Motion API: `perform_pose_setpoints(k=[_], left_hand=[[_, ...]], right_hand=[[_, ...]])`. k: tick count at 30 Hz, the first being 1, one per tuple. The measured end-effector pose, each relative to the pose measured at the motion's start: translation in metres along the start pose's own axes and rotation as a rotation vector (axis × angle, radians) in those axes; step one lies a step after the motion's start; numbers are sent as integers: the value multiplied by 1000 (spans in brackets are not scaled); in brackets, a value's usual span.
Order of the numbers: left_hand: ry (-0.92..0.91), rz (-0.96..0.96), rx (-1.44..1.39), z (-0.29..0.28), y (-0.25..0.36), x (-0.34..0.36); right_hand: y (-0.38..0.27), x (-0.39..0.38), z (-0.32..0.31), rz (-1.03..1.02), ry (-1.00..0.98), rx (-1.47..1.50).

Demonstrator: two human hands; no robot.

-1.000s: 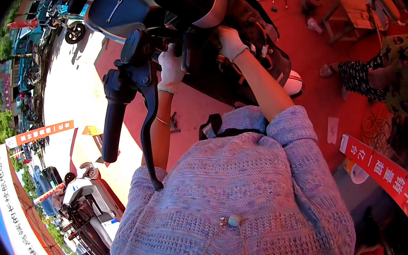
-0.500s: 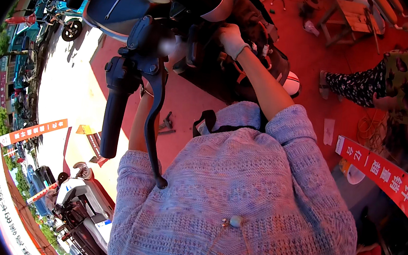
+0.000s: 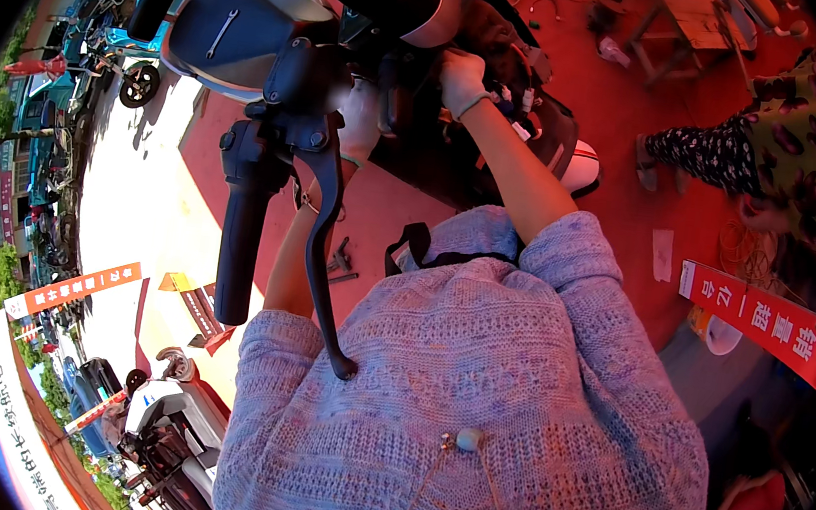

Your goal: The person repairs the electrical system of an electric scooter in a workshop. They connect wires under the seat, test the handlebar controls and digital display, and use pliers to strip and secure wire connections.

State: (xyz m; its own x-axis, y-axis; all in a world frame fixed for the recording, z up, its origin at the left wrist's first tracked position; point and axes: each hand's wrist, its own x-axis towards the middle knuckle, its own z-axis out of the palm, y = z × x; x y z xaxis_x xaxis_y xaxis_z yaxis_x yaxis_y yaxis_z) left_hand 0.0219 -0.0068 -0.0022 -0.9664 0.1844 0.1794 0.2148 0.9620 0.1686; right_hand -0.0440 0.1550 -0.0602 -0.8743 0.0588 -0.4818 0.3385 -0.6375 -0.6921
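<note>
The black handlebar grip (image 3: pixel 239 256) and brake lever (image 3: pixel 322 235) of a scooter stand close in front of me. Behind them, my left hand (image 3: pixel 357 120), in a pale glove, reaches up beside the dark front parts, its fingers hidden by them. My right hand (image 3: pixel 462 80), gloved too, is at the dark opened body of the scooter. Its fingers look curled in against the body; what they hold is hidden. Loose wires with white connectors (image 3: pixel 527 99) show right of that hand. A wrench (image 3: pixel 222 34) lies on a dark, silver-edged panel (image 3: pixel 252 36) at the upper left.
A wooden stool (image 3: pixel 693 31) stands at the far right on the red floor. Nearby is a person in patterned clothes (image 3: pixel 802 149). Metal parts (image 3: pixel 341 260) lie on the floor below my left forearm. A white scooter (image 3: pixel 174 410) is parked at the lower left.
My left hand has come more into view, lower beside the front parts. The right hand stays at the scooter's body. The whole view has shifted slightly.
</note>
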Motion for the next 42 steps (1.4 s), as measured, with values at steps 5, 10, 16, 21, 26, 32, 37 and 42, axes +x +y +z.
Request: perform_pose_setpoints(k=[5,10,16,21,26,32,37,42], left_hand=[[-29,49,26,-3,-2,-6],[-102,41,96,5,-15,-3],[-1,129,23,21,-26,9],[171,-235,-672,6,15,-2],[44,-550,-696,2,3,1],[107,-141,-147,-14,12,1],[30,-272,-553,1,-7,-8],[-43,-180,-501,21,-18,5]], right_hand=[[12,5,-13,-309,-124,-543],[-3,35,-13,-102,-453,-1135],[-19,25,-10,309,-355,-503],[-4,19,-20,425,-312,107],[-11,11,-15,105,-299,-573],[-19,41,-13,-146,-704,-1210],[-33,15,-8,314,-630,-742],[-29,1,-7,522,-348,-73]])
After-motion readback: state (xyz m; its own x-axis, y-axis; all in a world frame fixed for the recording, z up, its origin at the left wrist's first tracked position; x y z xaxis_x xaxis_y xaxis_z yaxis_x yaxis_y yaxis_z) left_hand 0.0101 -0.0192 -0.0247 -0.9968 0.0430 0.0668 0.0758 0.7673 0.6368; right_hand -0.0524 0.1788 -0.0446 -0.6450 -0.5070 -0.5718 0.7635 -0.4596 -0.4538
